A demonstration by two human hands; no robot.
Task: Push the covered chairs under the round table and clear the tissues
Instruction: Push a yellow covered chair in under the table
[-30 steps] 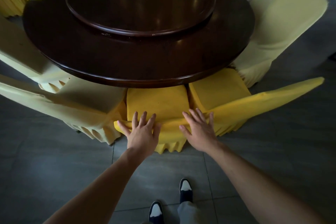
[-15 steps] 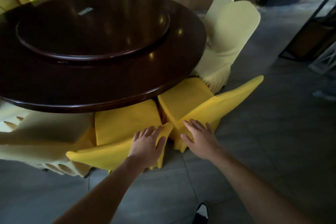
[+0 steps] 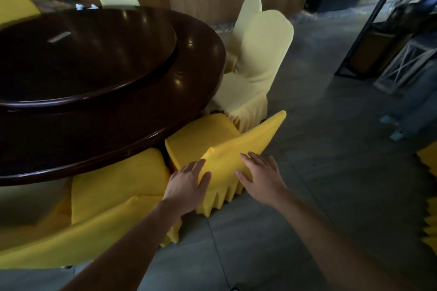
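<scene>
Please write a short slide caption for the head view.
Both hands rest on a yellow-covered chair at the round table.

Both hands, the left hand (image 3: 186, 186) and the right hand (image 3: 261, 176), lie flat with fingers spread against the back of a yellow chair (image 3: 238, 151), which blocks the way straight ahead of them. Beyond it the dark rim of the tabletop (image 3: 132, 146) overhangs the chair seat, leaving only a low gap under the edge. Just left of the left hand, a second yellow chair (image 3: 113, 189) fills the space, touching the first or nearly so. Ahead and right of the right hand stand two pale chairs (image 3: 260, 54) close to the tabletop. To the right of the right hand, the grey floor (image 3: 331, 172) lies open up to a dark metal frame (image 3: 369, 21).
</scene>
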